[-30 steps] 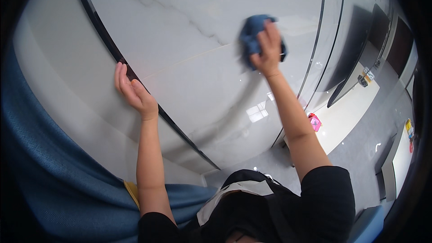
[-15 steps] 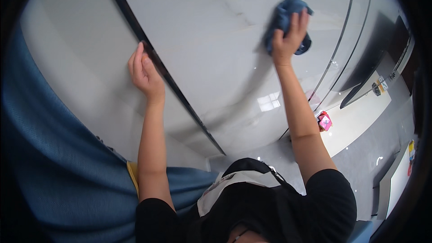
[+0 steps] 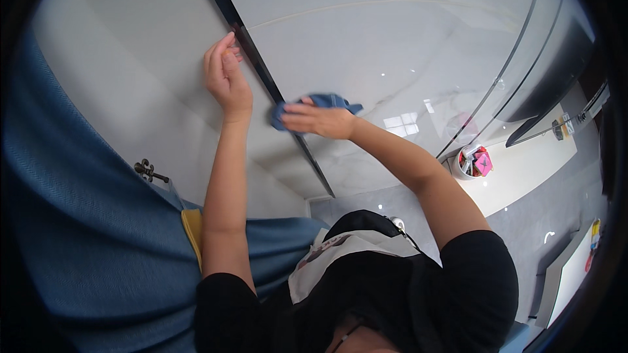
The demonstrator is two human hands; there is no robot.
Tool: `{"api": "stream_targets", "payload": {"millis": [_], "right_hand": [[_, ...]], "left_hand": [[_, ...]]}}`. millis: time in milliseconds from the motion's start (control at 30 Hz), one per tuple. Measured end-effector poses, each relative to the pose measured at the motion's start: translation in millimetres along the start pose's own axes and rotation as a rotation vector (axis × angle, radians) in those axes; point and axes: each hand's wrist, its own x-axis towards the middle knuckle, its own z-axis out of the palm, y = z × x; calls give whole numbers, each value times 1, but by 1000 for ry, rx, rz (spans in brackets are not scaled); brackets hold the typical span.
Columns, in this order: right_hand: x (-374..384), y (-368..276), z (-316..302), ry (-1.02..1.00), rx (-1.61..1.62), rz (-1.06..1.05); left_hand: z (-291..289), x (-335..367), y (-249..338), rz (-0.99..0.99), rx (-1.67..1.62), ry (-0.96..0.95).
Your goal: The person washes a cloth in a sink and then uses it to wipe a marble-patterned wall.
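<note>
My right hand [image 3: 317, 119] presses a blue cloth [image 3: 327, 102] flat against a glossy white marble-look wall panel [image 3: 392, 33], right beside a black vertical strip [image 3: 261, 72] that divides the wall. My left hand [image 3: 226, 78] rests open on the plain white wall [image 3: 131, 78] just left of that strip, fingers together and pointing up. The two hands are close, one on each side of the strip. Part of the cloth is hidden under my right palm.
A blue curtain [image 3: 85, 242] hangs along the left, with a dark metal hook [image 3: 147, 170] on the wall beside it. Lower right there is a white counter [image 3: 523, 167] holding a round container [image 3: 472, 161] of small items, and a grey floor [image 3: 543, 222] beyond.
My right hand has swept the blue cloth down and left across the panel, from the upper right to the black strip. My left hand has stayed planted on the wall.
</note>
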Motion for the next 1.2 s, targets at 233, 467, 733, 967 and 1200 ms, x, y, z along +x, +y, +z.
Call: {"api": "stream_targets", "payload": {"millis": [233, 467, 733, 967, 1200], "right_hand": [[-104, 2, -27, -38, 303, 167], [-130, 40, -64, -49, 370, 386], [-145, 147, -118, 304, 101, 609], [-250, 228, -170, 511, -274, 989], [-403, 229, -157, 670, -448, 1564]], "left_hand": [[6, -12, -1, 114, 197, 20], [31, -10, 6, 416, 368, 103], [95, -6, 38, 643, 456, -27], [163, -7, 73, 727, 385, -61], [229, -10, 100, 777, 376, -121]]}}
